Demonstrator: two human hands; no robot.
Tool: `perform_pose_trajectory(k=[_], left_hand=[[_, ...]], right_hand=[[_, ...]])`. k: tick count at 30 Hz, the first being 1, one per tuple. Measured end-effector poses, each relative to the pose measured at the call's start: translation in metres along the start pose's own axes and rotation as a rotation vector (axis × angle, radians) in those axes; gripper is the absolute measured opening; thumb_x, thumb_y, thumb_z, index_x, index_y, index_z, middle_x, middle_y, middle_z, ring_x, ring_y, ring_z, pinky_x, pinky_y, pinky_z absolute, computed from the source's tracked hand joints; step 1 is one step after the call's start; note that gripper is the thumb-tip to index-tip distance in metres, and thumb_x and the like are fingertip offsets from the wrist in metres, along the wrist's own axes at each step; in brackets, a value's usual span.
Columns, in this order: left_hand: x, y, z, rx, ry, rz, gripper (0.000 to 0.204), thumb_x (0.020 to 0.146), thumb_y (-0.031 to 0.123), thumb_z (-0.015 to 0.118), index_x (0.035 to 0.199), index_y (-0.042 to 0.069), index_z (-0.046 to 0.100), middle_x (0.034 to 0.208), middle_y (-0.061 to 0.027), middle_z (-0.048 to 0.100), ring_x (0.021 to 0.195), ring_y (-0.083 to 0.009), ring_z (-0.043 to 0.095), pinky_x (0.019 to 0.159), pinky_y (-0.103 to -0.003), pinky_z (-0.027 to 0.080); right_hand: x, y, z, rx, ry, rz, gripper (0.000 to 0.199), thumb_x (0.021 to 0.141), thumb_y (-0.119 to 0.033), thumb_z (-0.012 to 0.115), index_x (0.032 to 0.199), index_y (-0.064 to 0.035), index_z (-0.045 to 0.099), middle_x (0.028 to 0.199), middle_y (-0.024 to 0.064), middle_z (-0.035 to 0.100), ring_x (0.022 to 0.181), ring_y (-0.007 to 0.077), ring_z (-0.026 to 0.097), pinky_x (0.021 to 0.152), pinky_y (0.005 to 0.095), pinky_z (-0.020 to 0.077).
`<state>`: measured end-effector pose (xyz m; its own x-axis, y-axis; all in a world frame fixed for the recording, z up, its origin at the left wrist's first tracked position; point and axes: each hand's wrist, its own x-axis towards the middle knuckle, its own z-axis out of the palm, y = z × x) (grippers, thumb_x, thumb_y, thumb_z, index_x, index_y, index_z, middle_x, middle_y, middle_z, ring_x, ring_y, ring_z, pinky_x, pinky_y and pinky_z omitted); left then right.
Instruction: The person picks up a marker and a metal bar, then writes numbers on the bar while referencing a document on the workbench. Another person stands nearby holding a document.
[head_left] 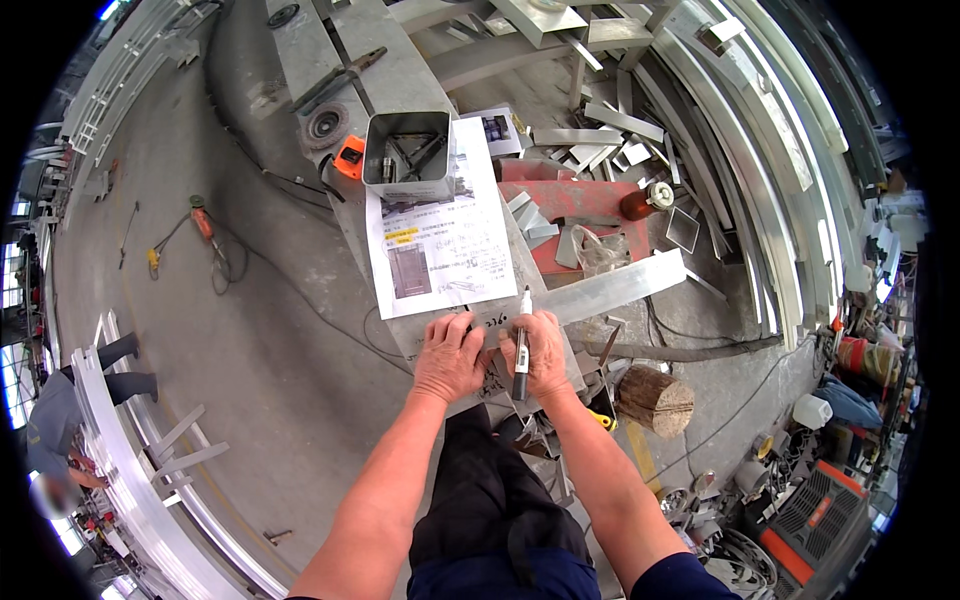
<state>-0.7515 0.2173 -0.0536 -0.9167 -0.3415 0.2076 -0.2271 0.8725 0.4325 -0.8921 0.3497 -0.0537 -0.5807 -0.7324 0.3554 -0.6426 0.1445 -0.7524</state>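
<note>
We see the grey metal workbench (400, 70) running up the middle w/ a concrete floor either side. On it, a printed work sheet (440, 235) lies flat, its top edge pinned under a square steel box section (408, 150). A long aluminium strip (620, 285) angles out to the right, its near end by our hands. Left hand (450, 355) rests palm-down on the metal piece at the bench's near end, fingers bent, steadying, not gripping anything we can make out. Right hand (540, 350) is closed round a black marker (521, 345), white tip up, touching the metal just below the sheet. Risk, in our view: if the left hand's pressure slips, the piece shifts and the mark lands off; the tip could also smear across the sheet's lower edge.
</note>
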Motion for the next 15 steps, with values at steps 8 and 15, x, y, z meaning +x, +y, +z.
perform_pose_trajectory(k=[8,15], left_hand=[[0.0005,0.0012,-0.0017,-0.007,-0.007,-0.017,0.047,0.078,0.024,0.082,0.117,0.012,0.059,0.131,-0.0112,0.05,0.119,-0.0353,0.051,0.103,-0.049,0.043],[0.0001,0.003,-0.0012,-0.02,0.0,-0.026,0.046,0.078,0.023,0.082,0.117,0.013,0.059,0.131,-0.011,0.051,0.121,-0.0353,0.051,0.104,-0.049,0.043]], right_hand=[[0.0033,-0.004,-0.0007,-0.012,0.021,-0.024,0.034,0.084,-0.009,0.078,0.109,-0.0106,0.055,0.082,0.0086,0.057,0.075,0.0336,0.057,0.081,0.045,0.0457],[0.0039,-0.004,-0.0007,-0.013,0.035,-0.026,0.029,0.088,-0.011,0.075,0.107,-0.0099,0.054,0.08,0.0074,0.058,0.072,0.032,0.057,0.078,0.0454,0.0443]])
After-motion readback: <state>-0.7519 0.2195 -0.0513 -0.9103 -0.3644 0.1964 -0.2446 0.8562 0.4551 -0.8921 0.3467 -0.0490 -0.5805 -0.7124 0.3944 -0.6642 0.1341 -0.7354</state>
